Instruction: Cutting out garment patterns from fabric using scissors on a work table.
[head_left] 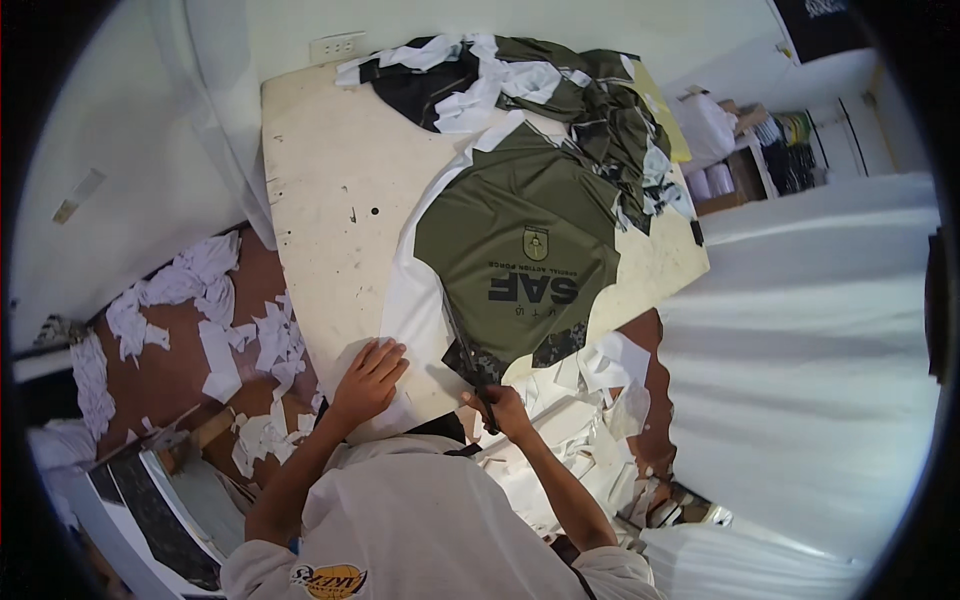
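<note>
An olive-green fabric panel [520, 220] with dark print and camouflage-patterned corners lies on the table, upside down to me. White backing sheet [405, 305] shows along its left side. My right hand [508, 410] is closed around the dark handles of a pair of scissors [476, 370] at the panel's near left corner. The blades point away from me along the panel's left edge; whether they are parted is hard to see. My left hand [370, 380] rests flat on the white sheet, fingers stretched out, left of the scissors.
A heap of green and black fabric with white scraps [600, 120] covers the table's far right. White offcuts [590, 410] are piled below the near right edge, and more scraps [265, 340] litter the floor at left. A white curtain [790, 350] hangs at right.
</note>
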